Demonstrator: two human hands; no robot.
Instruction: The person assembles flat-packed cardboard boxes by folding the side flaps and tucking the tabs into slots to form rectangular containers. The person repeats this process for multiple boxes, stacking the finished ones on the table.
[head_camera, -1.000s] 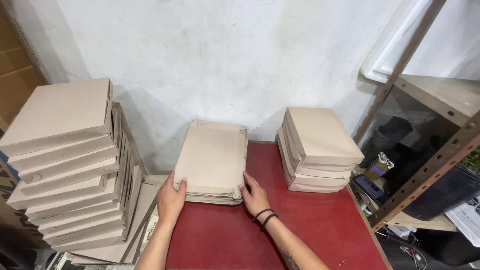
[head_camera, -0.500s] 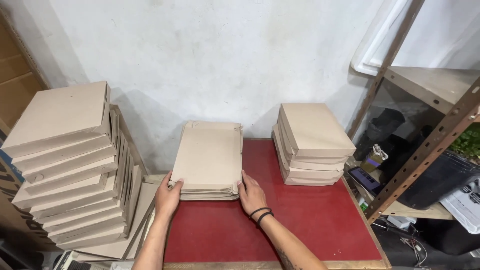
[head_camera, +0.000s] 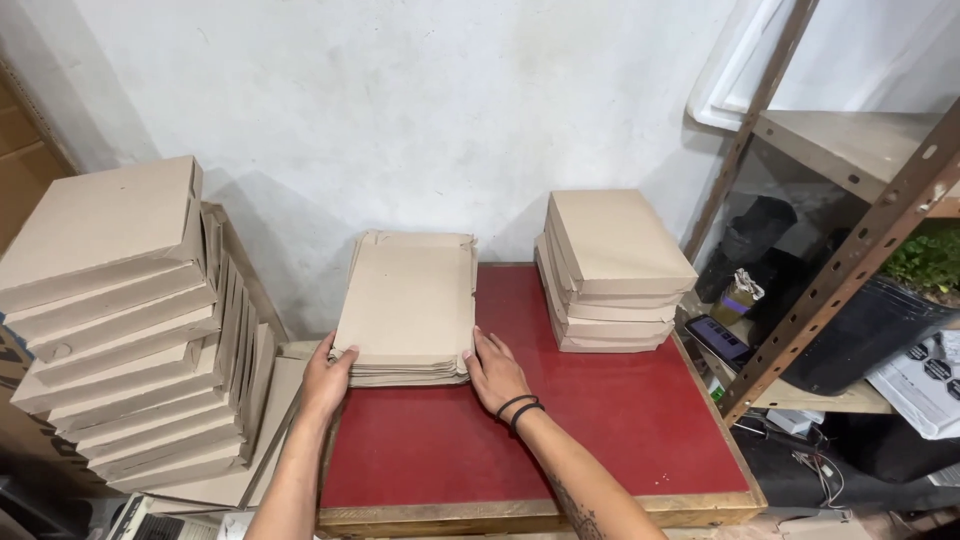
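Note:
A pile of flat brown cardboard sheets (head_camera: 408, 300) lies at the back of a red-topped table (head_camera: 600, 430), against the wall. My left hand (head_camera: 328, 377) presses the pile's near left corner, fingers on its edge. My right hand (head_camera: 495, 370), with black bands on the wrist, rests against the pile's near right corner. Both hands square the pile between them. A stack of folded brown boxes (head_camera: 610, 270) stands on the table's back right, apart from my hands.
A tall leaning stack of brown boxes (head_camera: 120, 320) stands left of the table, with more cardboard upright behind it. A metal rack (head_camera: 850, 260) with shelves, black bags and small items stands on the right. A white wall (head_camera: 420, 120) closes the back.
The view has shifted slightly. My hands stay at the pile's near corners, pressed a little closer to its edges.

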